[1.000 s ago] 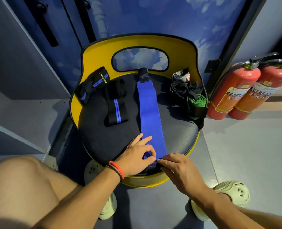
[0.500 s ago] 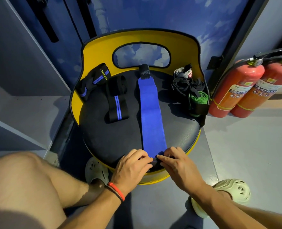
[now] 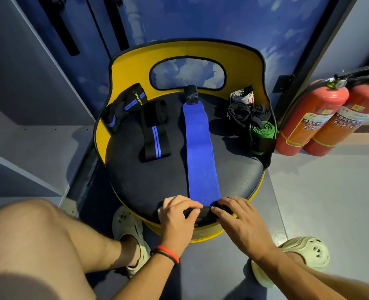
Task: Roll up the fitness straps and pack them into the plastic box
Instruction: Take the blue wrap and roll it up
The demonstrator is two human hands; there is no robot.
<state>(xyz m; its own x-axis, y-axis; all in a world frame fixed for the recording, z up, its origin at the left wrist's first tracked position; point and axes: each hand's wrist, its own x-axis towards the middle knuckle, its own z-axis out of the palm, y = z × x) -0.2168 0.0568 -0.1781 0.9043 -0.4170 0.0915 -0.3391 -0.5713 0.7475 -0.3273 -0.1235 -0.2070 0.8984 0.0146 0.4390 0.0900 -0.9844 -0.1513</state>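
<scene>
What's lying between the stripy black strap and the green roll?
The long blue strap lies flat between the stripy black strap and the green roll, in the head view.

yellow "xueying" stands on the black-and-blue strap; extinguisher labels unreadable.
</scene>
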